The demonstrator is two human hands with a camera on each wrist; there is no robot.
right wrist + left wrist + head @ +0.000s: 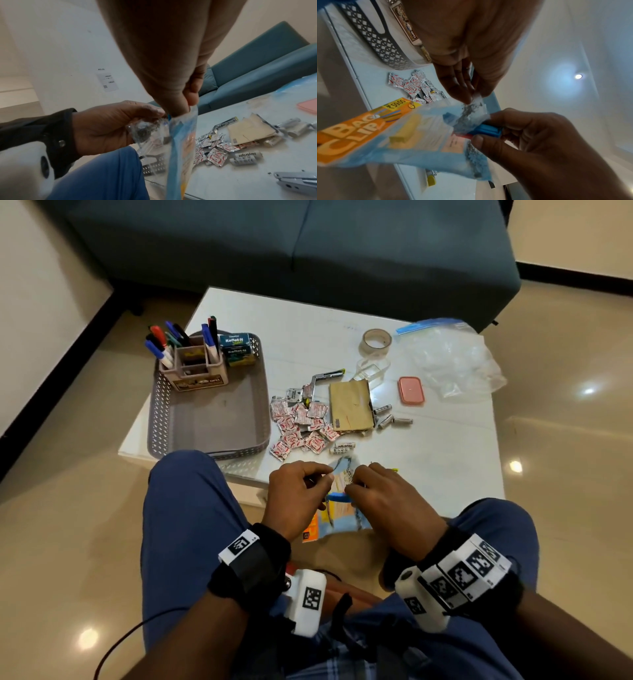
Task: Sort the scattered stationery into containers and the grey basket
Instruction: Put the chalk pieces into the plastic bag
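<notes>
A blue and orange bag-clip packet (342, 508) hangs over the table's near edge between my hands. My left hand (322, 479) pinches one side of its torn clear top (471, 108). My right hand (354, 486) pinches the other side (187, 115), with a blue clip (485, 129) against its fingers. A yellow clip (402, 134) shows inside the packet. The grey basket (205, 422) stands at the left, holding a pen holder (197, 371) full of markers and two small boxes (236, 349).
Chilli-flake sachets (301, 426), a brown envelope (349, 405), several batteries (390, 419), a metal punch (325, 378), a tape roll (376, 340), a clear box (371, 369), a pink lid (411, 390) and a zip bag (452, 354) lie on the white table. A teal sofa stands behind.
</notes>
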